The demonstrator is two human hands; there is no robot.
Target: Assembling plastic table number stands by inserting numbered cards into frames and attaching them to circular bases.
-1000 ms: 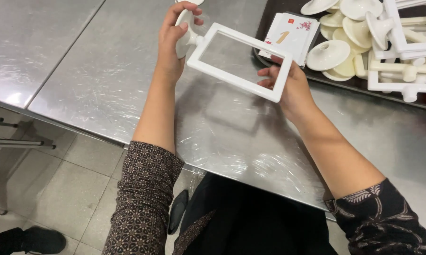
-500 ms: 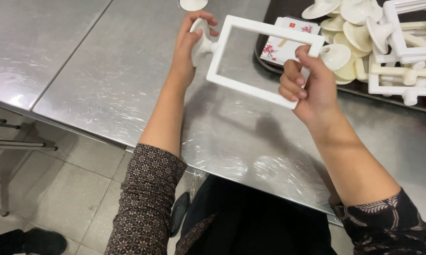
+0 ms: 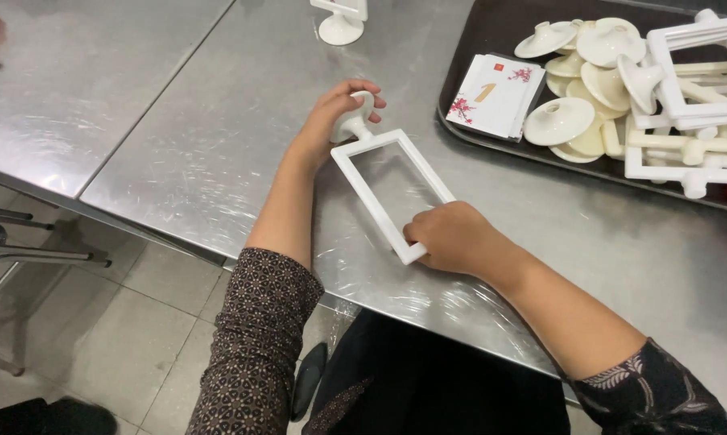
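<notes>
A white rectangular plastic frame (image 3: 369,192) lies low over the steel table (image 3: 178,145), slanting from upper left to lower right. My left hand (image 3: 331,121) grips the round white base (image 3: 352,122) at the frame's far end. My right hand (image 3: 452,236) is closed on the frame's near corner. The inside of the frame is open and shows the table through it.
A dark tray (image 3: 492,32) at the upper right holds several white round bases (image 3: 558,121), white frames (image 3: 685,121) and a stack of white cards (image 3: 496,95). Another white stand (image 3: 341,20) sits at the table's far edge. Tiled floor lies below left.
The frame has come down from mid-air to the table and turned lengthwise toward me. Both hands moved lower with it, the right hand shifting to the near corner.
</notes>
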